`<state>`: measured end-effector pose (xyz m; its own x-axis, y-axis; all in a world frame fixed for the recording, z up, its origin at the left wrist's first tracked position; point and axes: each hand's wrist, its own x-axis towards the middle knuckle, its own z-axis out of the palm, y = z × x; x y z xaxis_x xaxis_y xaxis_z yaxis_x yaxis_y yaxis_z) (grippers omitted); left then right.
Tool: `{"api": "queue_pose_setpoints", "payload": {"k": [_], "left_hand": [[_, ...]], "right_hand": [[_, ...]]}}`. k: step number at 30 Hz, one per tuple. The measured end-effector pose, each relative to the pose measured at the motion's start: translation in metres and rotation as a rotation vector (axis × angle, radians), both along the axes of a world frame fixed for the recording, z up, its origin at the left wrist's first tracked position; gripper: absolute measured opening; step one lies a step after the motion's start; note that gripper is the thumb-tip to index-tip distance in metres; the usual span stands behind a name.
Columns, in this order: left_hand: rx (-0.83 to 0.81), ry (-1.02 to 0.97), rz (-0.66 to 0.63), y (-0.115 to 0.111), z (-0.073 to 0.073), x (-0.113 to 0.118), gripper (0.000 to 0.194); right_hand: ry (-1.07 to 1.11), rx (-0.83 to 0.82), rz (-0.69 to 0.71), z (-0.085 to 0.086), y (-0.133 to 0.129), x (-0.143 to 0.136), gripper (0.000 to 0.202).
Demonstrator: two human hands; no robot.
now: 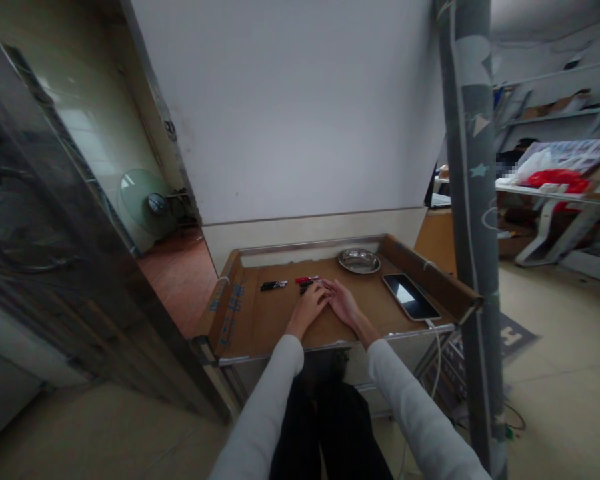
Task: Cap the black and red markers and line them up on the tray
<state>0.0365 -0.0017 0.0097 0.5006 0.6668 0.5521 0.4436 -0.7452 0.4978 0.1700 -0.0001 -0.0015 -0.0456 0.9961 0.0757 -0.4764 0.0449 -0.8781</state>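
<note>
My left hand (310,307) and my right hand (343,303) meet above the middle of a cardboard-lined tray top (260,327). Their fingers are curved and pressed close together, and what lies between them is too small and hidden to make out. Just beyond my left fingertips are a red marker-like piece (307,279) and a black one (305,289), partly covered by the hand. Further left, a few black marker-like pieces with pale markings (273,285) lie side by side on the cardboard.
A round shallow metal dish (359,261) stands at the back right of the tray. Near the right side lies a phone (411,297) with a white cable (437,353) hanging over the front edge. Raised cardboard-covered sides border the tray. A grey post (473,200) rises at right.
</note>
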Motion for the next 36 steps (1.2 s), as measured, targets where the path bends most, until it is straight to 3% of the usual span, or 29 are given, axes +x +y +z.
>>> {"api": "queue_pose_setpoints", "payload": {"k": [9, 16, 21, 24, 27, 30, 36], "left_hand": [[-0.018, 0.034, 0.094, -0.005, 0.004, -0.001, 0.009], [0.001, 0.025, 0.032, -0.005, 0.004, -0.003, 0.008], [-0.009, 0.043, 0.094, -0.006, 0.003, -0.003, 0.007], [-0.032, 0.038, 0.132, -0.006, 0.001, -0.003, 0.007], [-0.077, 0.023, 0.165, -0.005, -0.002, -0.006, 0.009], [-0.096, 0.031, 0.19, -0.004, -0.007, -0.01, 0.011], [-0.039, 0.036, 0.217, -0.002, -0.015, -0.015, 0.023]], "right_hand": [[0.023, 0.007, 0.04, 0.004, -0.006, -0.004, 0.024], [0.028, 0.018, 0.072, 0.004, -0.009, -0.002, 0.026], [0.023, 0.004, 0.082, 0.002, -0.009, -0.003, 0.03], [0.014, 0.023, 0.001, -0.001, -0.006, -0.004, 0.032], [-0.071, 0.084, -0.18, -0.006, 0.0, -0.003, 0.032], [-0.292, 0.169, -0.337, -0.01, 0.004, -0.001, 0.028], [-0.713, 0.305, -0.429, -0.012, 0.001, 0.0, 0.03]]}}
